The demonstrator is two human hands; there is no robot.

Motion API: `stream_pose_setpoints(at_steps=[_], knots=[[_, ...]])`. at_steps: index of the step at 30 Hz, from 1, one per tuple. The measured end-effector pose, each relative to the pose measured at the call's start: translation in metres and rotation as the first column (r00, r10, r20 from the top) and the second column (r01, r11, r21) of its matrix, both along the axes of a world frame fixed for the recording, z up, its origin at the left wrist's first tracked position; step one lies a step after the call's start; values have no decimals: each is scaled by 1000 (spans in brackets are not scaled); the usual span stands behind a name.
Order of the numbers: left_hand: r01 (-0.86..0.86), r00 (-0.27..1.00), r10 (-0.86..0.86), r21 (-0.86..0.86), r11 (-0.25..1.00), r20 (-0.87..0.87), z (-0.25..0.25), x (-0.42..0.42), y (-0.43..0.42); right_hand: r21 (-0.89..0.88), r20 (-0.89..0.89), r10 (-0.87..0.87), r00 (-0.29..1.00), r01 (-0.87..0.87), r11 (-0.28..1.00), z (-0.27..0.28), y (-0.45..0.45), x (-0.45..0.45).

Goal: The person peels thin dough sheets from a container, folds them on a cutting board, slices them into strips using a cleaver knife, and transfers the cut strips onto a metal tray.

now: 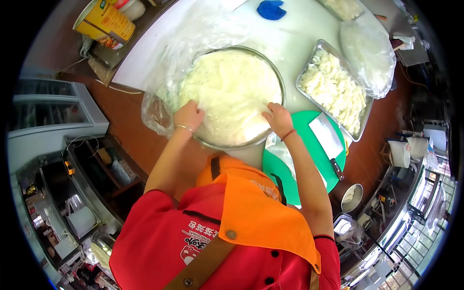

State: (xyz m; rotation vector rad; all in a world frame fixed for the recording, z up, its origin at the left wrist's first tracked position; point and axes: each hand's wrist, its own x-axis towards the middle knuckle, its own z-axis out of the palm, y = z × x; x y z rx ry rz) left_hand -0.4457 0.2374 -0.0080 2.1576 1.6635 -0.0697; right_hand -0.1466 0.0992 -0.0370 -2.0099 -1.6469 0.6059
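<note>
A large round metal pan (283,87) holds a pale, green-flecked mass (232,72). Clear plastic film (169,63) lies over part of it and spreads past the pan's left rim. At the lower left of the pan, my left hand (189,116) is closed, pinching the film's edge. My right hand (279,118) is closed on the film at the lower right rim. To the right of the pan, a green round board (302,128) carries a cleaver (326,137) and a plastic sheet, partly under my right forearm.
Right of the pan is a metal tray (369,108) of pale cut pieces, with a filled plastic bag (367,53) beside it. A blue cloth-like item (270,9) lies at the back. A yellow can (106,26) stands at the upper left.
</note>
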Motion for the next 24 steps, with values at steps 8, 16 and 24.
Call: stream_pose_setpoints(at_steps=[8, 16, 24], knots=[[138, 974, -98, 192, 972, -203, 23, -22, 13, -144, -282, -194, 940, 158, 977, 3, -4, -1], [570, 810, -583, 300, 765, -53, -18, 19, 76, -16, -409, 50, 911, -62, 998, 16, -14, -25], [405, 854, -426, 135, 905, 299, 9, -14, 45, 13, -941, 75, 330, -186, 982, 68, -45, -58]])
